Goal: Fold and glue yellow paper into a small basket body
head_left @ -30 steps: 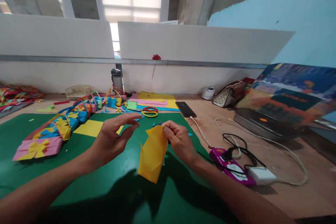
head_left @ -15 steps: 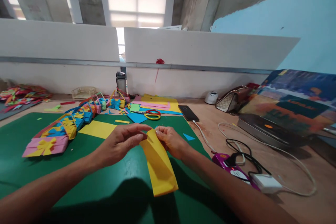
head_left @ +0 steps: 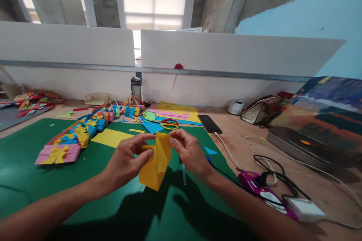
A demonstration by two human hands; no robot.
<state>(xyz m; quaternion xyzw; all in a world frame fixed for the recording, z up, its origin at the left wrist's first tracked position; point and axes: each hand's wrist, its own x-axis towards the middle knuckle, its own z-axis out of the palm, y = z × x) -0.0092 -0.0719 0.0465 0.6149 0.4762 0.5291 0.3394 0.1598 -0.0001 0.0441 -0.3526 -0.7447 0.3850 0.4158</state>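
A folded piece of yellow paper (head_left: 158, 162) is held up above the green mat (head_left: 113, 211), its upper edges standing apart like a pocket. My left hand (head_left: 126, 158) pinches its left side between thumb and fingers. At the upper right edge, the thumb and fingertips of my right hand (head_left: 190, 152) close on the same paper. Behind my right hand a clear stick (head_left: 184, 173) and a blue part with a black cable (head_left: 208, 159) show; the rest is hidden, so I cannot tell what it is.
Small paper bags with bows (head_left: 60, 154) line the mat's left. Scissors (head_left: 169, 123) lie by coloured paper sheets (head_left: 195, 115) at the back. To the right are a phone (head_left: 209, 123), a purple power strip (head_left: 254, 180) with cables, and a dark case (head_left: 299, 147).
The yellow paper has been turned and raised, and its top now spreads apart. My left hand has moved from its top to its left side. The clear stick and cable have come into view.
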